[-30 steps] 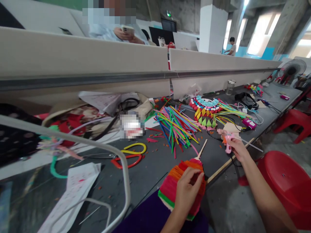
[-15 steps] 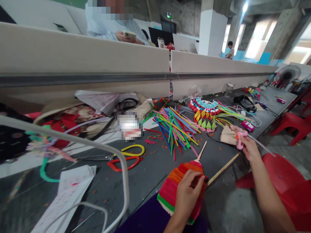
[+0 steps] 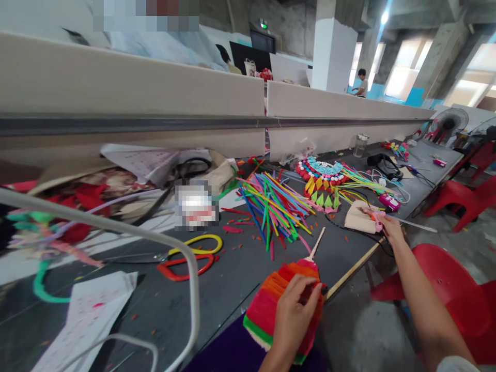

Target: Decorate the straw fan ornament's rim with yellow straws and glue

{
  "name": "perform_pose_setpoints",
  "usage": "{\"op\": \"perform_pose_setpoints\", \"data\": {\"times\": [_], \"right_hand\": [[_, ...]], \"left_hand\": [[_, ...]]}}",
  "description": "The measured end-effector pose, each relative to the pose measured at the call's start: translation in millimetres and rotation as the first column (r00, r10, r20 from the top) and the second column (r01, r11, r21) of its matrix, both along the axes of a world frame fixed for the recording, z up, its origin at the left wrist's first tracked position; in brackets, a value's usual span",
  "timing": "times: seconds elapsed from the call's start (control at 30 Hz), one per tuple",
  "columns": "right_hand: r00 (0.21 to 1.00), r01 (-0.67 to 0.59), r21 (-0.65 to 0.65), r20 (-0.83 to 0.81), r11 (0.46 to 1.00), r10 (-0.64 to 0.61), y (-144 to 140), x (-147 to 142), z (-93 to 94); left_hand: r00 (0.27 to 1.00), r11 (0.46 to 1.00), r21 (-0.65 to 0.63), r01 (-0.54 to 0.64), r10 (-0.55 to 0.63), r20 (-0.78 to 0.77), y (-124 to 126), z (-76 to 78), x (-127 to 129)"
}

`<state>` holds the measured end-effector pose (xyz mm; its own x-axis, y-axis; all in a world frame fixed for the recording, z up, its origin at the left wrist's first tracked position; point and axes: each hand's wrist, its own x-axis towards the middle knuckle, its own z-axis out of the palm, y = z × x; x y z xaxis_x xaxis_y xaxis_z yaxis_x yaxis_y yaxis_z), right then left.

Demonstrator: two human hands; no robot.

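Writing: none legible.
Left hand (image 3: 296, 310): closed on striped fan (image 3: 277, 305) at table (image 3: 232, 279) edge.
Right hand (image 3: 391, 230): well apart, gripping pink glue gun (image 3: 375, 219).

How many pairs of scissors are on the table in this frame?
2: yellow-handled scissors and red-handled scissors lie side by side on the dark table, left of the left hand. Clutter may hide others.

Two hands, one striped fan (image 3: 271, 305), one pink glue gun (image 3: 376, 221), two pairs of scissors (image 3: 189, 253), one fan (image 3: 447, 123) and three red chairs (image 3: 457, 194) show.
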<state>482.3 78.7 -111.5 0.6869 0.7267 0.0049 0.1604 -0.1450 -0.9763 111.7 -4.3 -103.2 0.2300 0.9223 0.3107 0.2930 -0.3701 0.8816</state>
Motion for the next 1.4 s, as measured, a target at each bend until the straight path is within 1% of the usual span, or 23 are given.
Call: {"op": "perform_pose_setpoints", "data": {"times": [0.1, 0.23, 0.37, 0.47, 0.6, 0.7, 0.8, 0.97, 1.2, 1.3, 1.4], "right_hand": [[0.983, 0.021, -0.102, 0.186, 0.995, -0.001, 5.3, 5.8, -0.6], [0.904, 0.057, -0.231, 0.425, 0.971, 0.048, 0.4, 17.2, 1.9], [0.803, 0.063, -0.281, 0.584, 0.958, 0.119, -12.9, 26.5, 4.4], [0.73, 0.023, -0.291, 0.658, 0.956, 0.183, -16.5, 29.8, 6.9], [0.636, -0.087, -0.318, 0.712, 0.944, 0.298, -8.8, 28.8, 10.3], [0.587, -0.131, -0.342, 0.73, 0.931, 0.351, -5.0, 28.3, 12.6], [0.558, -0.114, -0.337, 0.757, 0.935, 0.341, -11.7, 28.3, 14.4], [0.498, -0.083, -0.321, 0.807, 0.944, 0.318, -35.0, 19.2, 12.2], [0.395, -0.098, -0.376, 0.836, 0.922, 0.382, -52.6, -3.0, 0.5], [0.372, -0.085, -0.38, 0.845, 0.921, 0.384, -56.0, -9.7, -0.6], [0.368, -0.075, -0.368, 0.854, 0.927, 0.368, -59.0, -13.4, 2.3]], "left_hand": [[1.0, 1.0, -0.003, 0.0, 0.0, 0.005, -0.3, 1.0, -0.3], [1.0, 1.0, -0.001, -0.001, 0.001, -0.001, -0.1, 1.3, -0.5], [1.0, 0.999, 0.024, -0.023, 0.023, -0.001, 0.7, 0.5, -0.3], [1.0, 1.0, 0.014, -0.026, 0.026, 0.001, 0.8, 0.2, -0.2], [1.0, 1.0, 0.004, -0.023, 0.022, 0.012, 0.3, 1.0, -0.4], [1.0, 1.0, 0.004, -0.019, 0.019, 0.014, 0.2, 1.4, -0.4], [1.0, 1.0, -0.002, -0.027, 0.027, 0.014, 0.1, 1.5, 0.0], [0.999, 0.999, -0.008, -0.037, 0.037, 0.025, -0.4, 4.1, 1.2], [0.999, 1.0, -0.011, -0.027, 0.028, 0.029, -1.1, 6.5, 1.0], [1.0, 1.0, -0.022, -0.022, 0.022, 0.021, -1.1, 6.0, 0.4], [1.0, 0.999, -0.029, -0.017, 0.018, 0.02, -0.9, 7.0, 0.8]]}}
